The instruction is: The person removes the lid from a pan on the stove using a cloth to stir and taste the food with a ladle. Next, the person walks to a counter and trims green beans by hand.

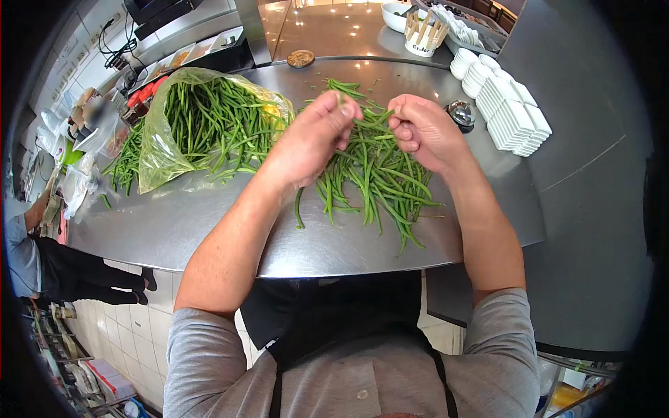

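Note:
Both my hands are raised over a loose pile of green beans (380, 177) on the steel counter. My left hand (317, 136) is closed, thumb against the fingers, at the pile's left side; a small bit shows at its fingertips, too small to name. On the other side, my right hand (426, 132) is curled in a pinch, and a green bean seems to run into its fingertips. The two hands are apart. Left of them lies a clear yellowish plastic bag (157, 157) on its side, its mouth open, full of more green beans.
Stacked white dishes (512, 115) stand at the right of the steel counter (209, 223). A shiny metal-topped jar (460, 115) sits near my right hand. Behind are a small round dish (300, 58) and a white cup of wooden sticks (424, 38). Another person (63, 268) stands at far left.

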Demonstrator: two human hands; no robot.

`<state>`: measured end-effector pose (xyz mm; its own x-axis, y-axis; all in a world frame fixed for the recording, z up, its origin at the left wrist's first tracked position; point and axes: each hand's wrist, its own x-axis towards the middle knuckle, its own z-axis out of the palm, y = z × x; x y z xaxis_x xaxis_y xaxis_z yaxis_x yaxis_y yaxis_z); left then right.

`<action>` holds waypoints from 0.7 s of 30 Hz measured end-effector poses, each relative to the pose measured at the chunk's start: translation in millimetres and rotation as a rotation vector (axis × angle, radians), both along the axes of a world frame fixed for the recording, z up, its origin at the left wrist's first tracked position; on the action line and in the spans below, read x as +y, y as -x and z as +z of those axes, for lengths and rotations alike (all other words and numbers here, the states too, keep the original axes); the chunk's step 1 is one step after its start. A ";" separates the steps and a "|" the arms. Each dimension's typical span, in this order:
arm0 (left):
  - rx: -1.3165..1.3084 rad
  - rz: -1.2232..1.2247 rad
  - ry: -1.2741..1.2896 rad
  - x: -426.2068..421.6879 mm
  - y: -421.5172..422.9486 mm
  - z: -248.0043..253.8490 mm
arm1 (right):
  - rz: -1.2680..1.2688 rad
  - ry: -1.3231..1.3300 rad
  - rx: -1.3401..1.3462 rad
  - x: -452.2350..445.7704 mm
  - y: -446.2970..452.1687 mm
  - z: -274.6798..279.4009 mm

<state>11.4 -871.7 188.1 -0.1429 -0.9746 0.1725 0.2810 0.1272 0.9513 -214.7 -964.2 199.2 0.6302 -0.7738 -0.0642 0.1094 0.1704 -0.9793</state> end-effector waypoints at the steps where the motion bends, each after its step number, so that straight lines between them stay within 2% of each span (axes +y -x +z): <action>1: 0.083 0.019 -0.009 -0.8 -3.0 -1.3 | 0.063 -0.010 0.010 2.3 1.9 3.7; 2: 0.165 0.038 -0.015 -2.2 -6.0 -1.7 | 0.127 -0.018 0.020 3.8 2.5 7.5; 5: 0.321 0.048 -0.050 -5.8 -10.4 -2.6 | 0.229 0.305 0.288 9.4 4.1 15.1; 7: 0.432 0.072 -0.086 -5.0 -10.9 0.1 | 0.282 0.478 0.328 8.8 6.6 10.4; 8: 0.388 0.127 -0.065 -4.8 -13.2 3.1 | 0.307 0.564 0.347 9.5 7.3 8.2; 11: 0.273 0.237 -0.024 -9.0 -25.2 10.1 | 0.014 0.745 0.714 25.7 3.2 21.0; 13: 0.218 0.244 -0.041 -12.8 -29.4 5.0 | -0.005 0.836 0.740 29.2 -0.4 16.4; 14: 0.088 0.275 -0.058 -11.4 -26.9 -0.7 | -0.015 0.879 0.753 28.8 -1.4 12.3; 17: -0.737 0.442 0.264 -2.9 -7.3 -6.4 | -0.064 0.960 0.710 16.4 -2.3 -9.0; 18: -0.872 0.436 0.307 2.3 -1.9 -6.0 | -0.081 0.944 0.637 16.3 -2.9 -8.9; 21: -0.973 0.281 0.184 15.2 14.2 -0.6 | -0.114 0.896 0.478 16.8 -4.7 -5.8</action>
